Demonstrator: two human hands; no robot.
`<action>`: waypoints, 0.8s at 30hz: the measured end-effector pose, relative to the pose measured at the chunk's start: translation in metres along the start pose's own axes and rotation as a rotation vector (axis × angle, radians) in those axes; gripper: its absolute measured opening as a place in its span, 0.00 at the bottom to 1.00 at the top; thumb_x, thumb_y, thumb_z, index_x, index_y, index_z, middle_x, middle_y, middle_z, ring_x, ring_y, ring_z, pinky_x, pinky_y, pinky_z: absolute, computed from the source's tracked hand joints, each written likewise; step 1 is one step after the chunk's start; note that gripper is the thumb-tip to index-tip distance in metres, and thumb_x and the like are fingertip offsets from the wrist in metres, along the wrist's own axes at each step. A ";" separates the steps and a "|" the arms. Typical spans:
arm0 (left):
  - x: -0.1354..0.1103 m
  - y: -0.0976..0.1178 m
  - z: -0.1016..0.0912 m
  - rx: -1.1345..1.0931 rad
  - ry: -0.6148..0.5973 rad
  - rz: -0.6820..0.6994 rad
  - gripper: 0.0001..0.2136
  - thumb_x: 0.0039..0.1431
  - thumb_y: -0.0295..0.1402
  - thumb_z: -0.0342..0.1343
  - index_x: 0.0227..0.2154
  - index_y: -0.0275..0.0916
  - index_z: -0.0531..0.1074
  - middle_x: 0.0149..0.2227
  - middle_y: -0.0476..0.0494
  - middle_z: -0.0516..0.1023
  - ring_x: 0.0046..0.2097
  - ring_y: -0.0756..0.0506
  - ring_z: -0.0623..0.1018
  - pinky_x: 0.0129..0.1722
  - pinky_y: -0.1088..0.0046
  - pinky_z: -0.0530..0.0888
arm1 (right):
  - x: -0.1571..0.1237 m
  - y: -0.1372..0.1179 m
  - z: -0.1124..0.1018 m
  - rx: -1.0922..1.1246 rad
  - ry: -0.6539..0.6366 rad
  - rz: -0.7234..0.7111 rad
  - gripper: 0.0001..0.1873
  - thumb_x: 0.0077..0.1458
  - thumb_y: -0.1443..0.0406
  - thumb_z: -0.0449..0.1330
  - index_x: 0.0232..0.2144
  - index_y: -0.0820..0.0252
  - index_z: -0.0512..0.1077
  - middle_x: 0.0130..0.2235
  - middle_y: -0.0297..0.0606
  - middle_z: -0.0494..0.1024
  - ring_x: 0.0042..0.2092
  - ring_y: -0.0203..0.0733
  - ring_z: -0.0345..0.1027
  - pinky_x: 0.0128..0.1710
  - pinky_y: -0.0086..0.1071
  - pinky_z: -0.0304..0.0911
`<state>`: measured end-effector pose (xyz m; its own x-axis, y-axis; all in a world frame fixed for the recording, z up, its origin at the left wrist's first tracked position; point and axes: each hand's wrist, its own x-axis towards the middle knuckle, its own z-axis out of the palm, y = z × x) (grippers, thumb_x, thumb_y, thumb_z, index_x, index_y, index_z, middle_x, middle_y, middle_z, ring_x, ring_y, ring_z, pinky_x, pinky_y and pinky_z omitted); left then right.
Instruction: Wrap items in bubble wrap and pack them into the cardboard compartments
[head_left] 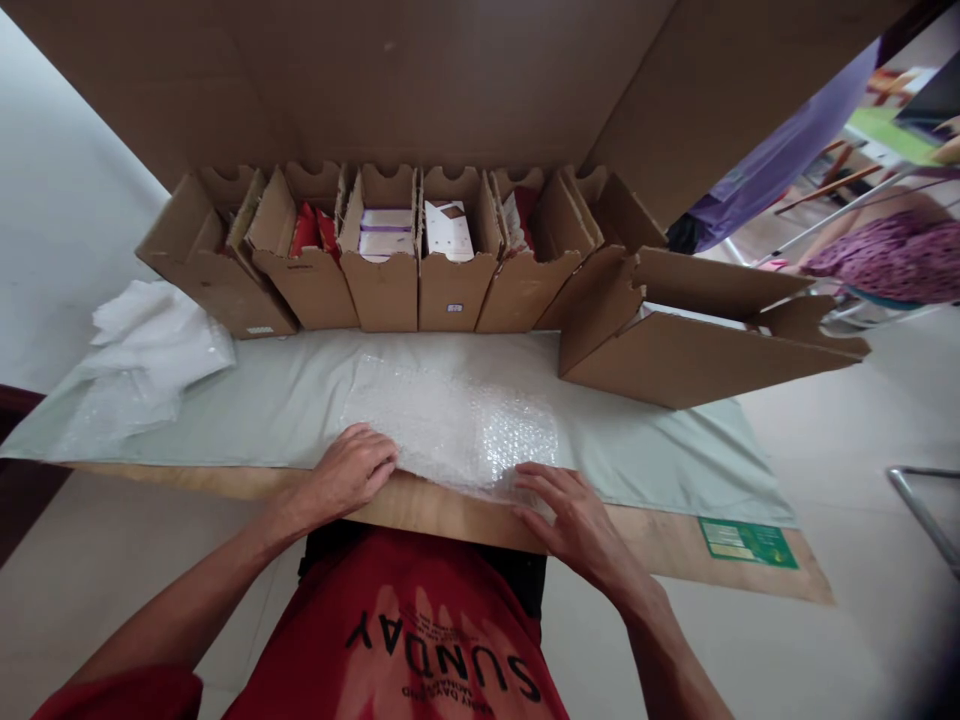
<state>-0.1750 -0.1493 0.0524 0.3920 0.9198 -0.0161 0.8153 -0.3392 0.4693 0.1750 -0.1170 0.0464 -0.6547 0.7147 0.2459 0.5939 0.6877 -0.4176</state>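
Observation:
A clear sheet of bubble wrap point(450, 425) lies flat on the pale green cloth, its near edge along the table's front. My left hand point(356, 462) is at the sheet's near left corner, with fingers curled together over the edge. At the near right corner, my right hand point(559, 505) touches the sheet with its fingertips. The fingers of that hand are apart, and the thumb sits lower at the table's edge. Light glints on the right part of the sheet, which looks doubled.
Upright cardboard file boxes point(390, 295) stand in a row behind the sheet, some with packets inside. Another cardboard box point(697, 345) stands angled at the right. Crumpled bubble wrap point(154, 345) lies at the left. A green label point(748, 543) marks the bare wooden edge.

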 end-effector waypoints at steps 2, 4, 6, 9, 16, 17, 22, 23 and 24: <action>0.002 0.003 0.000 0.005 -0.026 -0.002 0.09 0.65 0.25 0.49 0.32 0.40 0.72 0.37 0.44 0.83 0.42 0.43 0.81 0.57 0.56 0.70 | -0.002 0.004 0.004 -0.035 -0.010 0.000 0.08 0.67 0.66 0.55 0.41 0.55 0.75 0.49 0.42 0.81 0.48 0.51 0.77 0.45 0.47 0.70; 0.001 0.006 0.000 -0.001 -0.040 -0.008 0.09 0.66 0.26 0.48 0.32 0.40 0.72 0.36 0.44 0.82 0.40 0.43 0.80 0.55 0.58 0.70 | -0.004 0.007 0.007 -0.030 0.001 0.017 0.10 0.68 0.68 0.53 0.38 0.55 0.74 0.48 0.41 0.82 0.47 0.50 0.77 0.45 0.46 0.71; -0.001 0.008 -0.002 -0.017 -0.056 -0.027 0.09 0.66 0.27 0.48 0.32 0.40 0.72 0.33 0.44 0.80 0.39 0.43 0.78 0.51 0.62 0.71 | -0.006 0.008 0.008 -0.007 0.023 0.041 0.10 0.68 0.68 0.53 0.37 0.55 0.73 0.46 0.41 0.83 0.47 0.49 0.78 0.45 0.46 0.71; -0.005 0.008 -0.006 -0.072 -0.094 -0.076 0.08 0.66 0.29 0.50 0.32 0.41 0.72 0.33 0.45 0.79 0.38 0.44 0.78 0.43 0.67 0.71 | -0.009 0.009 0.007 0.031 0.028 0.057 0.08 0.67 0.68 0.54 0.36 0.55 0.73 0.46 0.40 0.83 0.47 0.48 0.78 0.46 0.46 0.70; -0.014 -0.014 -0.019 -0.035 -0.146 -0.088 0.04 0.60 0.29 0.53 0.30 0.40 0.72 0.33 0.45 0.79 0.40 0.42 0.77 0.47 0.63 0.70 | -0.019 0.022 0.003 0.181 -0.020 0.154 0.09 0.65 0.64 0.56 0.34 0.54 0.75 0.47 0.40 0.83 0.49 0.50 0.77 0.48 0.47 0.71; -0.016 -0.019 -0.023 -0.068 -0.151 -0.108 0.05 0.59 0.30 0.53 0.30 0.40 0.72 0.33 0.45 0.79 0.40 0.42 0.77 0.46 0.64 0.70 | -0.020 0.025 0.001 0.240 -0.018 0.201 0.09 0.65 0.62 0.57 0.33 0.53 0.75 0.47 0.40 0.83 0.49 0.50 0.77 0.48 0.46 0.71; -0.013 -0.044 -0.041 -0.401 -0.121 -0.336 0.10 0.59 0.40 0.54 0.31 0.41 0.76 0.32 0.48 0.80 0.35 0.45 0.77 0.36 0.71 0.71 | -0.008 0.037 0.003 0.582 0.056 0.469 0.15 0.60 0.51 0.63 0.30 0.55 0.75 0.41 0.41 0.84 0.44 0.49 0.79 0.44 0.40 0.74; -0.009 -0.048 -0.043 -0.447 -0.090 -0.368 0.11 0.58 0.42 0.55 0.30 0.41 0.76 0.31 0.49 0.80 0.34 0.46 0.77 0.35 0.71 0.71 | -0.004 0.039 0.007 0.637 0.096 0.507 0.15 0.57 0.50 0.65 0.31 0.55 0.75 0.40 0.41 0.84 0.42 0.49 0.79 0.42 0.40 0.74; -0.005 -0.051 -0.043 -0.482 -0.051 -0.390 0.12 0.58 0.44 0.56 0.29 0.40 0.75 0.30 0.48 0.80 0.34 0.46 0.77 0.35 0.71 0.71 | 0.001 0.041 0.010 0.689 0.129 0.536 0.16 0.55 0.50 0.67 0.34 0.55 0.76 0.39 0.41 0.84 0.41 0.48 0.79 0.40 0.39 0.74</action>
<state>-0.2368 -0.1279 0.0668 0.1335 0.9437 -0.3028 0.6231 0.1576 0.7661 0.1943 -0.0892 0.0205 -0.2862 0.9566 -0.0552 0.3650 0.0556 -0.9293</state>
